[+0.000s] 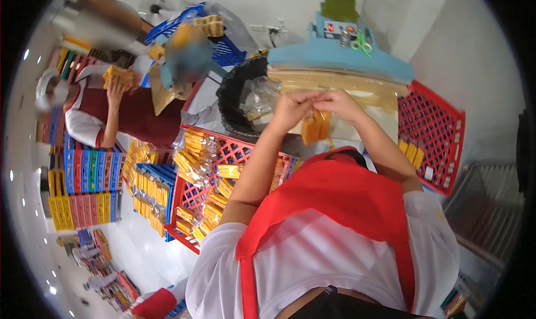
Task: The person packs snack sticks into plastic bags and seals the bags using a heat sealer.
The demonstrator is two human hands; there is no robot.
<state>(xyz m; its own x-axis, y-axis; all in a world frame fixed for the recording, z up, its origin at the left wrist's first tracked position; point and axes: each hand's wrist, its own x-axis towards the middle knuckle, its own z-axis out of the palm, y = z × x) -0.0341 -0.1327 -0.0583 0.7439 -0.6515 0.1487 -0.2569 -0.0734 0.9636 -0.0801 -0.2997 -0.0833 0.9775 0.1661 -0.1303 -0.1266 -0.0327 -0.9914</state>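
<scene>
Red apron [335, 188] nearest cam. Orange packet [316, 128] hangs on near side of blue machine [335, 58], below L hand [291, 110] & R hand [339, 105], fingertips together, apparently pinched on its top. Risk (judged): weak pinch, packet drops, poss. into black-lined bin [225, 98] to L. Outward: machine, if hot, might burn fingers; a bump could dislodge green scissors [362, 43] atop.
</scene>
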